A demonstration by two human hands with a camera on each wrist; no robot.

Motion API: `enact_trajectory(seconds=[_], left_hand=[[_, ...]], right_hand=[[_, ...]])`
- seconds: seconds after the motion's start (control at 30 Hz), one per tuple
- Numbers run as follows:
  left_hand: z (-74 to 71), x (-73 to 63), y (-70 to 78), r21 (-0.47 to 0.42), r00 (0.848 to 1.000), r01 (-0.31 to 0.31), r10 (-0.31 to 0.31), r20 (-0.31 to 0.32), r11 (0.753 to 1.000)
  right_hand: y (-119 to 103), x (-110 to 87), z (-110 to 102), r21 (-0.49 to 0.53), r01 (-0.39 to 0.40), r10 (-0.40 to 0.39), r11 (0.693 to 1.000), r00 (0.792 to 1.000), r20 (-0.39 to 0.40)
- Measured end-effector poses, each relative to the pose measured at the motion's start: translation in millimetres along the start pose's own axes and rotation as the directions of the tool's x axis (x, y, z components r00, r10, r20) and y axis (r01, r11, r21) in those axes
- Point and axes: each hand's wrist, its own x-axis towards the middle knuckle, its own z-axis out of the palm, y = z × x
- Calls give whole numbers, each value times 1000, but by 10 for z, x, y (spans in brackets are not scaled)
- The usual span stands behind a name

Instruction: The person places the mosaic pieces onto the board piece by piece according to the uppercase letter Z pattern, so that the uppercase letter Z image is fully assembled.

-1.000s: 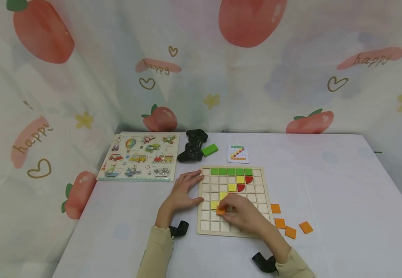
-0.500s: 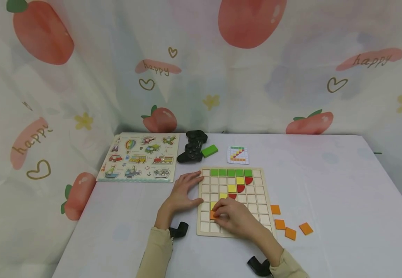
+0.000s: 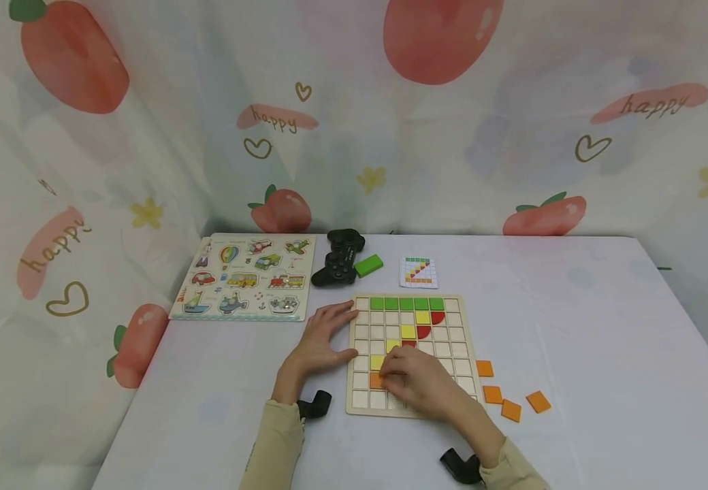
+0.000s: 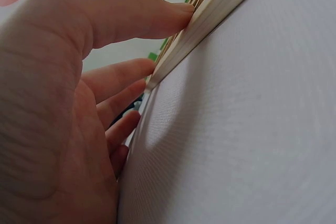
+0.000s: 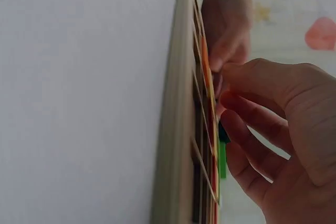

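A square wooden grid board (image 3: 448,349) lies before me, its cells partly filled with coloured tiles. My left hand (image 3: 318,348) touches the board's left edge with its thumb and fingertips, fingers fairly straight. Over the lower left cells is my right hand (image 3: 420,382), thumb and fingers bent, its tips at the right side of an orange tile (image 3: 376,380) that lies in a cell. In the right wrist view nothing shows between the thumb and fingers. Green tiles (image 3: 406,304) fill part of the top row. Yellow tiles (image 3: 408,331) and red rounded pieces (image 3: 424,332) run diagonally, some hidden by the right hand.
Several loose orange tiles (image 3: 511,410) lie right of the board. Behind it are a pattern card (image 3: 418,272), a green block (image 3: 369,265) and a black game controller (image 3: 338,258). A vehicle picture puzzle (image 3: 244,278) lies at the back left.
My right hand has moved left with the orange tile and set it in a cell below the lowest yellow tile. Its fingers have since shifted slightly right. My left hand stays put.
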Motion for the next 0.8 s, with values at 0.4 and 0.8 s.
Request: enact_trajectory(seconds=[0.4,0.8], left_hand=[[10,3,-1,3,1000,7,-7,6,1000],[19,-3,-20,11,1000,-8,8,-4,1000]], right_hand=[[539,-500,-520,-55,-202,193,978,970,-149],[782,-874,-808,-95,-303,289,948,948,-135]])
